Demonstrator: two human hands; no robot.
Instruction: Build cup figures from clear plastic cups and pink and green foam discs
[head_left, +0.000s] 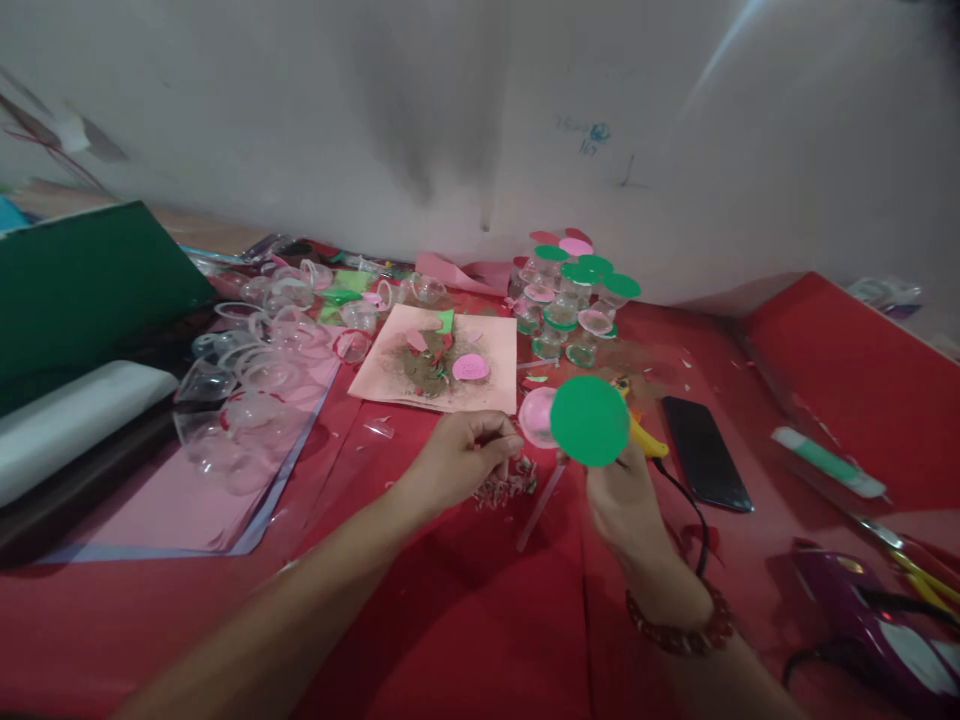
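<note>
My right hand point(619, 490), a beaded bracelet on its wrist, is closed around a clear plastic cup point(534, 425) that is tilted sideways. A round green paper disc point(590, 421) covers the near end of the cup, and pink shows at its other end. Most of the right fingers are hidden behind the disc. Just left of the cup, my left hand point(480, 450) has thumb and fingertips pinched together; what they hold, if anything, is too small to make out. A translucent stick point(541, 508) slants below the cup. Beneath the left fingertips lie small paper scraps point(510, 487).
Behind sits a pink sheet point(367, 378) with a brown pile and a pink disc. Stacked cups with paper discs point(577, 270) stand at the back; loose clear cups point(262, 370) lie left. Rightward are a yellow corded tool point(648, 438), phone point(705, 453) and scissors point(911, 565).
</note>
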